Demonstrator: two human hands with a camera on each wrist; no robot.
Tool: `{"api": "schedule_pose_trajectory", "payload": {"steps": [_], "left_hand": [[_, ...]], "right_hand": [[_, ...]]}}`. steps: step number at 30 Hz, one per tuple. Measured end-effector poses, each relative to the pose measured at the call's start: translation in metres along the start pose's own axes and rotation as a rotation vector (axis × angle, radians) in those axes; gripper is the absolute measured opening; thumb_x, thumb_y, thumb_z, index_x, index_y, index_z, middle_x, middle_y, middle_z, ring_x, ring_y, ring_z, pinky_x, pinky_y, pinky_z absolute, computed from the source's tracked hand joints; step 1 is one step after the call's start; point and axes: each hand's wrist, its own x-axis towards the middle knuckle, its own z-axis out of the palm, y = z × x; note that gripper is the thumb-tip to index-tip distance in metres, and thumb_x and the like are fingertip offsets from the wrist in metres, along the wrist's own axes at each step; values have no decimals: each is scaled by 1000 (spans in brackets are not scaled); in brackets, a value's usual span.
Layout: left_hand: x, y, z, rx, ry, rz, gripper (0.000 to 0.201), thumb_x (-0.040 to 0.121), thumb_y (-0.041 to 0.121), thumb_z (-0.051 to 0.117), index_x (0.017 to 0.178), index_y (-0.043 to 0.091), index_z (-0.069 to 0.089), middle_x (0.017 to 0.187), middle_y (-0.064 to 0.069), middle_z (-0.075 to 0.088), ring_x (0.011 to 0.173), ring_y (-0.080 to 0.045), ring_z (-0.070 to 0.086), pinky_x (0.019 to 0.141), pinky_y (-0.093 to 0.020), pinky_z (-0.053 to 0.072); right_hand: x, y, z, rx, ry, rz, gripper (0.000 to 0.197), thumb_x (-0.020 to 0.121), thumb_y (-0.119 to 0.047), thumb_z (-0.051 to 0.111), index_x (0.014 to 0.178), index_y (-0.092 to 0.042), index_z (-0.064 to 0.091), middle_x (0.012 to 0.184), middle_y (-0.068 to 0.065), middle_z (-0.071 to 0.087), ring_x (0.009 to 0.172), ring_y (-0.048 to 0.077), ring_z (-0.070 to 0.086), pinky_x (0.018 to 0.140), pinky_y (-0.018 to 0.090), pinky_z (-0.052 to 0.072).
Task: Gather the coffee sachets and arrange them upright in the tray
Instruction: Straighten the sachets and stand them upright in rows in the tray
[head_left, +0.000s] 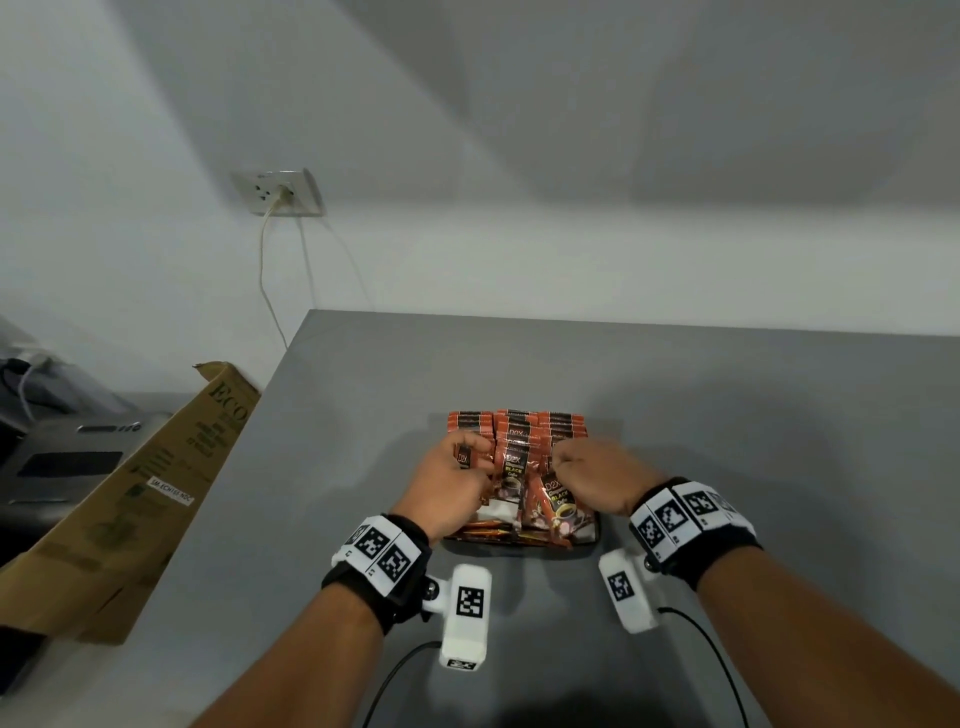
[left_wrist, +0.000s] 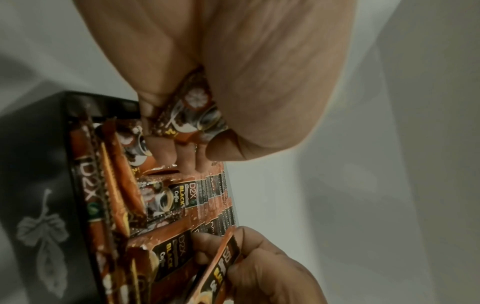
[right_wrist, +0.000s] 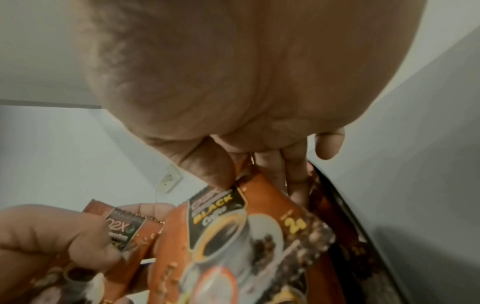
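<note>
Left hand (head_left: 457, 486) and right hand (head_left: 597, 480) each pinch one sachet (right_wrist: 233, 236) over the tray (left_wrist: 39, 164); light, limp, slippery foil; best gripped near the top seam.

Soft, dim indoor light casts broad diagonal shadows across the wall (head_left: 467, 130). Head view is sharp but bends at its edges. Both wrist views are dusky, smeared and blurred up close

Both hands cover the near sachets (head_left: 511, 470), so how many stand in the tray (head_left: 596, 535) cannot be counted. The tray's left wall hides under the left hand (head_left: 457, 486). Small print on the cardboard box (head_left: 130, 499) beyond the counter's left edge is unreadable.
</note>
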Motion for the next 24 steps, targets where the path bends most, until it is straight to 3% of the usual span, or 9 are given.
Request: {"api": "schedule_pose_trajectory", "payload": {"steps": [6, 9, 11, 13, 15, 19, 24], "left_hand": [[-1, -4, -1, 30, -15, 11, 36, 88, -5, 53, 104, 27, 62, 99, -6, 72, 84, -26, 60, 74, -44, 49], [-1, -3, 5, 83, -60, 32, 35, 90, -2, 55, 104, 30, 60, 103, -4, 69, 81, -24, 58, 71, -40, 49], [0, -1, 8, 149, -99, 56, 36, 90, 0, 55, 105, 32, 59, 106, -1, 67, 69, -17, 58, 62, -35, 49], [2, 0, 11, 213, -120, 73, 35, 90, 1, 55, 105, 32, 58, 107, -1, 66, 56, -11, 53, 50, -28, 44], [3, 3, 14, 246, -126, 76, 34, 90, 1, 54, 106, 31, 58, 106, -2, 66, 54, -10, 53, 46, -26, 41], [4, 6, 15, 249, -142, 68, 35, 91, -3, 53, 112, 24, 57, 110, -7, 66, 40, 0, 50, 41, -20, 38], [0, 7, 13, 309, -132, 93, 35, 90, 1, 56, 112, 28, 57, 108, -1, 67, 58, -5, 56, 47, -19, 41]], "right_hand": [[-11, -1, -4, 155, -28, -43, 26, 98, -11, 38, 74, -17, 46, 76, -1, 49, 68, 13, 46, 62, 25, 39], [-15, 5, 4, 215, -49, -40, 21, 96, -13, 43, 77, -15, 52, 80, 4, 57, 71, 18, 52, 66, 34, 45], [-15, 10, 6, 228, -11, -22, 18, 95, -15, 44, 84, -10, 58, 87, 11, 63, 75, 24, 58, 69, 38, 49], [-14, 11, 7, 193, 23, -10, 18, 96, -14, 44, 83, -11, 56, 83, 8, 60, 72, 18, 53, 66, 32, 43], [-11, 10, 10, 131, 45, -16, 19, 96, -13, 43, 78, -16, 50, 78, 1, 53, 70, 14, 46, 65, 29, 39], [-7, 7, 13, 67, 47, -15, 19, 98, -14, 40, 81, -15, 50, 80, 2, 52, 72, 14, 45, 68, 29, 41], [-14, 4, 12, 68, 73, -41, 19, 97, -13, 40, 80, -14, 48, 78, 3, 49, 69, 13, 42, 67, 28, 38]]}}
